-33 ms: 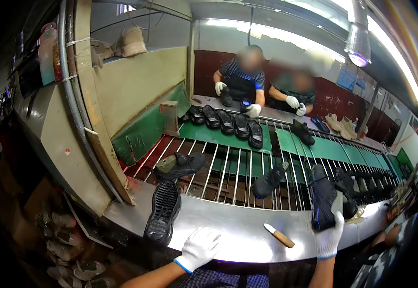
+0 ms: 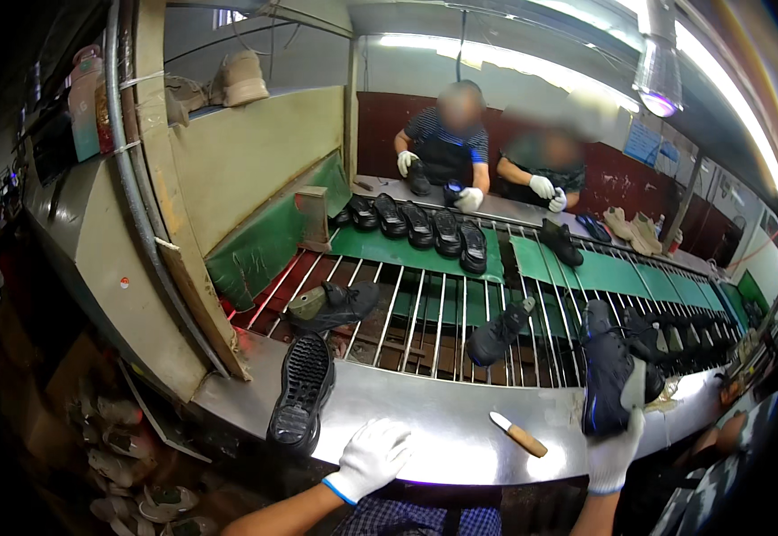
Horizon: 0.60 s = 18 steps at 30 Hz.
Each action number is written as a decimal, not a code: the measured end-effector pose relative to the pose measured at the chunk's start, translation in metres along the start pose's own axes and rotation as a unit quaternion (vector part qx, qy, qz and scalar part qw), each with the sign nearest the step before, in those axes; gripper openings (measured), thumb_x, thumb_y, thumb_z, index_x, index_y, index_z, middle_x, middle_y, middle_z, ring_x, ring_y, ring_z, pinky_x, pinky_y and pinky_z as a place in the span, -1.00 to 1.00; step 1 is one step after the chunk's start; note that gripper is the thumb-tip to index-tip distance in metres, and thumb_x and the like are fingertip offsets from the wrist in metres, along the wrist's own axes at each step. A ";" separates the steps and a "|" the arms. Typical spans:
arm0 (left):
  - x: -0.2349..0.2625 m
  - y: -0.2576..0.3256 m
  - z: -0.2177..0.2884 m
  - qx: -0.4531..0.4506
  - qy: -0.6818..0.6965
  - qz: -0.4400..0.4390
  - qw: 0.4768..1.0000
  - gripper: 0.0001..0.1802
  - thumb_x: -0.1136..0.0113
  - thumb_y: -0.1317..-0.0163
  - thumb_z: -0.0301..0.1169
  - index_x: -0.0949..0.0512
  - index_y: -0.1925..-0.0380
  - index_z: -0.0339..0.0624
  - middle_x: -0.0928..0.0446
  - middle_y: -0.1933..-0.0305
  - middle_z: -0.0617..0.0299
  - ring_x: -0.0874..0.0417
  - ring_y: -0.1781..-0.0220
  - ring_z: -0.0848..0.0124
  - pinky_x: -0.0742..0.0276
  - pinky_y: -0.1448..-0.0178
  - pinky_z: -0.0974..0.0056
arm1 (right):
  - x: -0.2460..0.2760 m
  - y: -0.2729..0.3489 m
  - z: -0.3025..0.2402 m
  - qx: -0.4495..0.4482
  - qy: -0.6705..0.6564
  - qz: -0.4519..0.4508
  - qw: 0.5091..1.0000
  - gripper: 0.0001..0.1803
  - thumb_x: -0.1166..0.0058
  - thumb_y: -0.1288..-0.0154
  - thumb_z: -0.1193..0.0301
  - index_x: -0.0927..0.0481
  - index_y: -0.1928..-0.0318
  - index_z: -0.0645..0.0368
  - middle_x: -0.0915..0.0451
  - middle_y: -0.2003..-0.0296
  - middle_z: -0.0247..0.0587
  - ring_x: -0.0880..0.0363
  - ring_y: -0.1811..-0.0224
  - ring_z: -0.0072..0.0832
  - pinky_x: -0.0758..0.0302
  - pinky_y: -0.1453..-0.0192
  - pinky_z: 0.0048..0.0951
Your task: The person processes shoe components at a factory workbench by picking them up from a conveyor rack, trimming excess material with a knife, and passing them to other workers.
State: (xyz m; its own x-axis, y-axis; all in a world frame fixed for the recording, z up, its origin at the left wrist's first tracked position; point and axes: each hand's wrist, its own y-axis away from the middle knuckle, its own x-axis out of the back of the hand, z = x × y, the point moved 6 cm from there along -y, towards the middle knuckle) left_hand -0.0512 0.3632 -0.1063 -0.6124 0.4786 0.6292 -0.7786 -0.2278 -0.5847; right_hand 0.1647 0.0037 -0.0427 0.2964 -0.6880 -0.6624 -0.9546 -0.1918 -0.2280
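"Head view, current frame. State the right hand first."

"Right hand (image 2: pixel 615 460), white-gloved, is closed on the near end of a black shoe (image 2: pixel 608 366). The shoe is held lengthwise at the right of the work area, over the front edge of a rack of metal rods (image 2: pixel 389 314). A blue line runs down its left side. Most of the fingers are hidden from this angle."

"And the left hand?"

"Left hand (image 2: pixel 373 456), also in a white glove, rests back uppermost at the near edge of the metal ledge (image 2: pixel 460 438). Nothing is seen in it. The palm is hidden, so I cannot tell whether the fingers are flat or curled."

"Items on the ledge?"

"One knife (image 2: pixel 525 439) with a wooden handle, lying between the two hands, touching neither, its short blade pointing away to the left. Left of the left hand, an upturned shoe (image 2: pixel 302 389) shows its black treaded sole, its far end reaching toward the rods."

"Record the rack."

"A dark shoe (image 2: pixel 500 332) lies near its middle. At the far side, a row of black shoes (image 2: pixel 418 225) stands on a green sheet (image 2: pixel 366 247)."

"Others present?"

"Two. A person in a striped top (image 2: pixel 447 134) holds a shoe across the rack; a second person (image 2: pixel 536 161) has both gloved hands close together."
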 end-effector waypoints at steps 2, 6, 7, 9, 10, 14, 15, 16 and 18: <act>0.010 -0.010 -0.005 0.040 0.087 0.006 0.995 -0.65 -0.48 -0.15 -0.32 -0.70 0.10 -0.26 -0.72 0.06 -0.04 -0.76 -0.03 0.01 -0.71 -0.17 0.05 | 0.000 0.051 -0.003 0.038 0.062 0.026 0.997 -0.18 0.01 -0.56 -0.22 -0.40 -0.54 0.11 -0.54 -0.45 -0.13 -0.55 -0.44 -0.15 -0.49 -0.50 0.03; 0.062 -0.091 -0.033 0.024 -0.037 0.017 0.999 -0.60 -0.36 -0.23 -0.26 -0.70 0.00 -0.27 -0.72 -0.03 -0.11 -0.73 -0.11 -0.03 -0.66 -0.27 0.01 | -0.011 0.130 0.028 -0.051 0.179 0.073 0.980 -0.14 0.04 -0.54 -0.26 -0.38 -0.55 0.12 -0.53 -0.45 -0.10 -0.54 -0.44 -0.12 -0.48 -0.51 0.04; 0.075 -0.099 -0.070 0.077 -0.090 0.015 0.993 -0.57 -0.32 -0.25 -0.22 -0.69 -0.03 -0.26 -0.72 -0.05 -0.13 -0.72 -0.15 -0.03 -0.64 -0.31 0.01 | -0.018 0.137 0.045 -0.090 0.185 0.058 0.977 -0.13 0.05 -0.54 -0.27 -0.37 -0.55 0.12 -0.52 -0.45 -0.09 -0.54 -0.45 -0.11 -0.47 -0.52 0.04; 0.096 -0.098 -0.160 0.172 -0.192 0.021 0.966 -0.36 -0.37 -0.25 -0.09 -0.58 -0.23 -0.27 -0.60 -0.30 -0.14 -0.58 -0.38 -0.06 -0.49 -0.49 -0.02 | -0.030 0.151 0.069 -0.153 0.191 0.027 0.969 -0.11 0.07 -0.54 -0.29 -0.36 -0.56 0.13 -0.52 -0.45 -0.07 -0.53 -0.45 -0.10 -0.47 -0.52 0.04; 0.103 -0.092 -0.195 0.252 -0.214 0.009 0.944 -0.21 -0.38 -0.24 0.02 -0.50 -0.34 -0.27 -0.51 -0.40 -0.17 -0.48 -0.47 -0.12 -0.39 -0.57 -0.05 | -0.032 0.156 0.079 -0.179 0.190 0.014 0.965 -0.10 0.08 -0.53 -0.29 -0.35 -0.56 0.13 -0.51 -0.45 -0.06 -0.53 -0.45 -0.09 -0.46 -0.53 0.04; 0.095 -0.069 -0.272 0.404 -0.203 -0.142 0.881 -0.12 -0.35 -0.22 0.26 -0.67 -0.21 -0.35 -0.57 -0.41 -0.25 -0.53 -0.45 -0.14 -0.39 -0.56 -0.05 | -0.038 0.166 0.106 -0.257 0.187 -0.018 0.948 -0.06 0.11 -0.52 -0.33 -0.32 -0.58 0.14 -0.50 -0.46 -0.03 -0.52 -0.46 -0.07 -0.45 -0.54 0.04; 0.091 -0.072 -0.273 0.403 -0.154 -0.124 0.894 -0.16 -0.36 -0.22 0.25 -0.70 -0.14 -0.36 -0.62 -0.34 -0.21 -0.59 -0.38 -0.12 -0.43 -0.52 -0.04 | -0.037 0.168 0.110 -0.272 0.184 -0.022 0.944 -0.05 0.11 -0.52 -0.34 -0.32 -0.58 0.15 -0.50 -0.46 -0.02 -0.51 -0.46 -0.06 -0.45 -0.55 0.05; 0.087 -0.070 -0.268 0.405 -0.103 -0.106 0.902 -0.20 -0.37 -0.22 0.23 -0.73 -0.07 -0.36 -0.67 -0.27 -0.18 -0.64 -0.31 -0.09 -0.47 -0.47 -0.02 | -0.036 0.169 0.114 -0.288 0.180 -0.026 0.940 -0.04 0.12 -0.51 -0.35 -0.31 -0.58 0.15 -0.49 -0.46 -0.01 -0.51 -0.46 -0.05 -0.44 -0.55 0.05; 0.081 -0.065 -0.257 0.415 0.025 -0.046 0.908 -0.34 -0.42 -0.28 0.06 -0.73 -0.08 -0.35 -0.78 -0.07 0.01 -0.78 -0.04 0.11 -0.61 -0.29 0.08 | -0.032 0.176 0.125 -0.324 0.161 -0.028 0.932 -0.02 0.14 -0.51 -0.36 -0.30 -0.59 0.16 -0.49 -0.46 0.01 -0.50 -0.46 -0.04 -0.44 -0.56 0.05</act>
State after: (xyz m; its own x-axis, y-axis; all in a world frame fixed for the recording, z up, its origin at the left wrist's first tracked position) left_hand -0.0155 0.6347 -0.1488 -0.5480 0.5616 0.6198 -0.6745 -0.7350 0.0697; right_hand -0.0093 0.0794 -0.1509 0.4215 -0.8186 -0.3901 -0.7864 -0.5442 0.2922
